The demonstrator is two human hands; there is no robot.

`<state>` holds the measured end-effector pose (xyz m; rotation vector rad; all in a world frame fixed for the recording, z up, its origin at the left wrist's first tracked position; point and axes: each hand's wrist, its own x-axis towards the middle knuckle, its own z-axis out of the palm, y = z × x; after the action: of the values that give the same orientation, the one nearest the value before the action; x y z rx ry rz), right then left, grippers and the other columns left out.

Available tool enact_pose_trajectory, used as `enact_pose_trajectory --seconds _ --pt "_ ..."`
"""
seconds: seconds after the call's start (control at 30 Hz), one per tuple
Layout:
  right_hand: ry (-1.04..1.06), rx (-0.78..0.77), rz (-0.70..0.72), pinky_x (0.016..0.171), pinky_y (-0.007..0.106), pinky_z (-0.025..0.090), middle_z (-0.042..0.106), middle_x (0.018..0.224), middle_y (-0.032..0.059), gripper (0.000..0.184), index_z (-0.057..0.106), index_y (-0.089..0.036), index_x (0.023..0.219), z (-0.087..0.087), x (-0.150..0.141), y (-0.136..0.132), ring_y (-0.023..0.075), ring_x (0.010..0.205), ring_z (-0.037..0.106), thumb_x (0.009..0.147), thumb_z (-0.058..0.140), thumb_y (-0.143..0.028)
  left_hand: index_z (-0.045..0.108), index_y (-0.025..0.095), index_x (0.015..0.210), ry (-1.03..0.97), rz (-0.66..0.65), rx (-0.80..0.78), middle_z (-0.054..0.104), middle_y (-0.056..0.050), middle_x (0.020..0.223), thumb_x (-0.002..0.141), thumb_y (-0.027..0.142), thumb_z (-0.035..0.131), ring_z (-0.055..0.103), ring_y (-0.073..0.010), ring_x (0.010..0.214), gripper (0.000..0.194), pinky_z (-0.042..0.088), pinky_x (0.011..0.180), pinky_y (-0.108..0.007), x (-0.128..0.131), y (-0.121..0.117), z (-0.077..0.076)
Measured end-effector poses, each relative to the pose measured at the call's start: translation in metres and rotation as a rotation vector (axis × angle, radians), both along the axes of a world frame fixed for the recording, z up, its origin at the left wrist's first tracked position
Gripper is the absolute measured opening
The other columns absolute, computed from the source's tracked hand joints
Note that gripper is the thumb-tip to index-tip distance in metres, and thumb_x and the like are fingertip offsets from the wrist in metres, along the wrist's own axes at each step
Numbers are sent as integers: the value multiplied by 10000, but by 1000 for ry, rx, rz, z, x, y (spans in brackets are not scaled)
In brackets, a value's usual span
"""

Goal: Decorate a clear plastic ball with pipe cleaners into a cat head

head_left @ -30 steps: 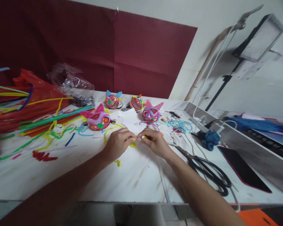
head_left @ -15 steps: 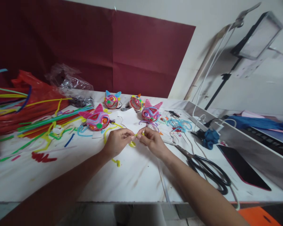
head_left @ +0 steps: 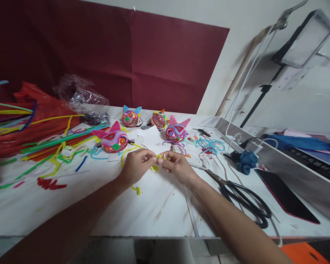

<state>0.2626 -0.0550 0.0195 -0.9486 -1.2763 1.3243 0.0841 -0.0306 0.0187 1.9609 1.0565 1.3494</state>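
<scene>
My left hand (head_left: 137, 164) and my right hand (head_left: 176, 165) meet above the middle of the white table (head_left: 121, 216). Both pinch a short yellow pipe cleaner (head_left: 158, 156) between thumb and fingertips. Just below the fingers lies a small curled yellow piece (head_left: 154, 168). Another yellow pipe cleaner (head_left: 138, 190) trails out from under my left hand. Beyond my hands sit several colourful eared figures, among them a pink-eared one (head_left: 114, 139) on the left and another pink-eared figure (head_left: 177, 131) on the right.
Large black-handled scissors (head_left: 239, 194) lie right of my right forearm, near a dark phone (head_left: 287, 196). Loose pipe cleaners (head_left: 57, 143) and a red plastic bag (head_left: 44, 106) cover the left side. Blue strands (head_left: 209, 143) and cables lie at the right, beside a raised ledge.
My right-hand fingers have shifted slightly on the yellow pipe cleaner, opening a little more around it. My left hand stays almost in place. The view has tilted slightly.
</scene>
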Motion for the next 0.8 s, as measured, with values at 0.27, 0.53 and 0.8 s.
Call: enact_pose_trajectory --seconds 0.27,0.53,0.8 --pt "-21 -5 -88 445 219 241 663 578 -22 271 740 -163 679 1 -3 -2 54 440 361 602 883 -380 733 182 714 115 51 351 706 -12 635 771 146 637 616 -125 563 117 456 554 -213 0 -5 1" --pt "80 -108 -93 443 223 200 686 577 -6 260 716 -160 655 6 -6 -6 49 426 354 567 865 -354 725 182 741 0 54 114 751 -37 700 784 271 650 692 -162 621 124 527 592 -236 2 -1 -4" --pt "-60 -9 -105 468 237 225 603 533 -38 262 703 -162 668 4 -2 -3 69 456 350 579 839 -367 738 203 843 81 25 193 723 -9 693 806 248 605 654 -150 612 145 496 595 -240 2 -6 -3"
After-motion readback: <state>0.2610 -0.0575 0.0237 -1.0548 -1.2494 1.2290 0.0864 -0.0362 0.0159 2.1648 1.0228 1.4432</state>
